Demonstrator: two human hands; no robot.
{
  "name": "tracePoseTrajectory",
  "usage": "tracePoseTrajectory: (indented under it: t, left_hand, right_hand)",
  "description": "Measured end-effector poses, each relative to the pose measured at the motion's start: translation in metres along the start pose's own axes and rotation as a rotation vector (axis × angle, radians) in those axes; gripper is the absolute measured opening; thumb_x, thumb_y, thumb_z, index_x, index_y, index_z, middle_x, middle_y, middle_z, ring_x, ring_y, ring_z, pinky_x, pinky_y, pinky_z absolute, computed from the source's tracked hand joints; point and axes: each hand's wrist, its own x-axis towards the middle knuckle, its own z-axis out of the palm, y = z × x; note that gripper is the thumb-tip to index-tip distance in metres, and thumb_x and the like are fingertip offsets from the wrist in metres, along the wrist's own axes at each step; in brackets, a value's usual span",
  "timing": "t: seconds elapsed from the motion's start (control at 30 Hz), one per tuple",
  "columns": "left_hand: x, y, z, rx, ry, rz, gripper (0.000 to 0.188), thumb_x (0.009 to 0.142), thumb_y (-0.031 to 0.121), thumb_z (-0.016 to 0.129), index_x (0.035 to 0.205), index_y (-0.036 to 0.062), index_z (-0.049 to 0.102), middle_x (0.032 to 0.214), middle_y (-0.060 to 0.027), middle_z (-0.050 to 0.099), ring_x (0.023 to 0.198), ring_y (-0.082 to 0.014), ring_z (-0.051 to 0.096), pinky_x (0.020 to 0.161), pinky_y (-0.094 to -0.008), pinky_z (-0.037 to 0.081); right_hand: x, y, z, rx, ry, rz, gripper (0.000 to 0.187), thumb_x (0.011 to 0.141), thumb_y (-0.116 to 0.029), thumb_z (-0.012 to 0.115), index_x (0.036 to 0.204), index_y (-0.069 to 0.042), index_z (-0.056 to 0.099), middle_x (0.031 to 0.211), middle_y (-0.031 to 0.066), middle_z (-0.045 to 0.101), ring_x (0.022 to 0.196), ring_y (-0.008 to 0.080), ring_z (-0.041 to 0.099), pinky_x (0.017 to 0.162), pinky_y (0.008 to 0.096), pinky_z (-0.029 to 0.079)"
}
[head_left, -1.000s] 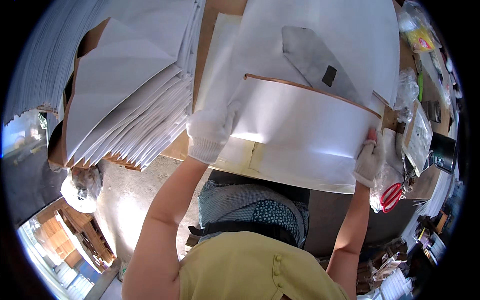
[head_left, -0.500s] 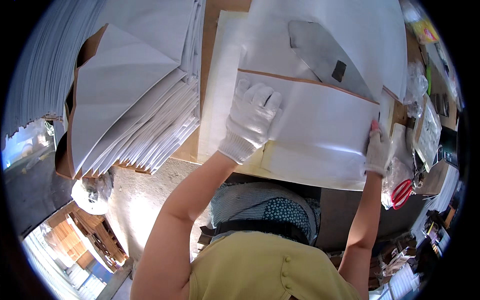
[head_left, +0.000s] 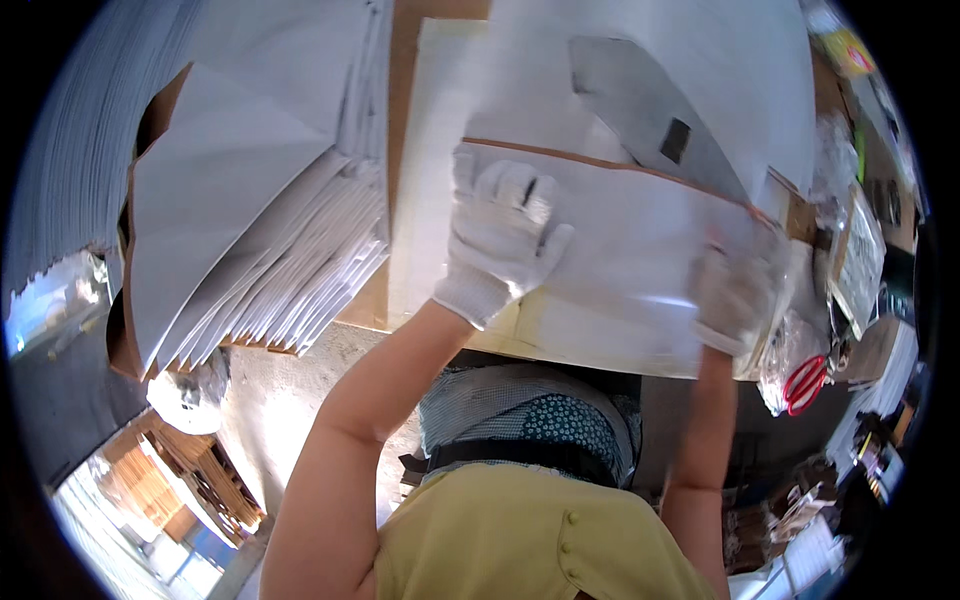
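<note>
A white sheet of paper or thin card (head_left: 620, 235) with a brown far edge lies in front of me, its near part folded over. My left hand (head_left: 500, 235), in a white knitted glove, rests on its left end, fingers stretched forward and thumb held apart. Over the right end is my right hand (head_left: 735, 285), also gloved; motion smears its fingers, so I cannot tell how they are held. Just beyond the brown edge lies a flat grey plate (head_left: 645, 105) with a dark patch, partly covered by the sheet.
To the left stands a thick stack of folded white sheets (head_left: 240, 200) with brown edges. A pale yellowish board (head_left: 425, 180) lies under the work. Red-handled scissors (head_left: 803, 385) and clear plastic bags (head_left: 832, 165) are at the right edge.
My right hand has moved left from the sheet's right edge onto its face. My left hand stays near the left end, its thumb now spread out.
</note>
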Motion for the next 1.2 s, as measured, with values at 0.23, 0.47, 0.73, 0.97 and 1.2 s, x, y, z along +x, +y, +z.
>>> tracePoseTrajectory:
  t: [0.23, 0.47, 0.73, 0.97, 1.2]
  left_hand:
    - [0.001, -0.008, 0.008, 0.003, 0.005, 0.076, 0.051, 0.08, 0.038, 0.077, 0.118, 0.0117, 0.054, 0.12, -0.01, 0.05, 0.116, -0.035, 0.05, 0.118, -0.0675, 0.023]
    - [-0.002, -0.004, 0.005, 0.05, -0.016, 0.076, 0.062, 0.077, 0.038, 0.083, 0.128, 0.0113, 0.059, 0.125, -0.0113, 0.052, 0.121, -0.0374, 0.048, 0.115, -0.0585, 0.037]
    - [0.005, -0.009, 0.006, -0.123, 0.006, 0.353, 0.083, 0.08, 0.051, 0.081, 0.147, 0.0133, 0.051, 0.143, -0.0121, 0.052, 0.138, -0.0358, 0.046, 0.116, -0.0578, 0.041]
    - [0.072, 0.035, -0.034, -0.06, 0.037, 0.2, 0.07, 0.084, 0.032, 0.08, 0.146, 0.0081, 0.057, 0.134, -0.0148, 0.062, 0.124, -0.0356, 0.056, 0.109, -0.0527, 0.043]
    - [0.025, 0.078, -0.103, 0.007, 0.031, 0.375, 0.052, 0.082, 0.022, 0.079, 0.131, 0.009, 0.066, 0.119, -0.008, 0.063, 0.111, -0.0303, 0.059, 0.104, -0.047, 0.044]
  right_hand:
    - [-0.008, -0.062, 0.051, 0.183, -0.094, -0.064, 0.055, 0.093, -0.031, 0.066, 0.143, -0.009, 0.06, 0.144, 0.0168, 0.057, 0.14, 0.041, 0.05, 0.118, 0.0512, 0.039]
    - [-0.026, 0.059, 0.008, -0.16, 0.005, -0.016, 0.057, 0.091, -0.03, 0.068, 0.145, -0.013, 0.06, 0.147, 0.0168, 0.055, 0.138, 0.0403, 0.05, 0.117, 0.0542, 0.039]
    - [-0.032, 0.087, 0.001, 0.112, 0.104, 0.335, 0.042, 0.099, -0.027, 0.062, 0.138, -0.01, 0.063, 0.136, 0.0168, 0.063, 0.127, 0.039, 0.059, 0.109, 0.0459, 0.046]
    - [0.008, 0.082, -0.046, 0.646, 0.192, 0.475, 0.022, 0.1, -0.02, 0.067, 0.117, -0.007, 0.068, 0.117, 0.0128, 0.07, 0.11, 0.0211, 0.064, 0.097, 0.036, 0.051]
    - [0.015, 0.001, -0.124, 0.256, 0.062, -0.343, 0.013, 0.085, -0.022, 0.078, 0.09, -0.01, 0.077, 0.112, 0.0082, 0.075, 0.121, 0.028, 0.066, 0.104, 0.0418, 0.05]
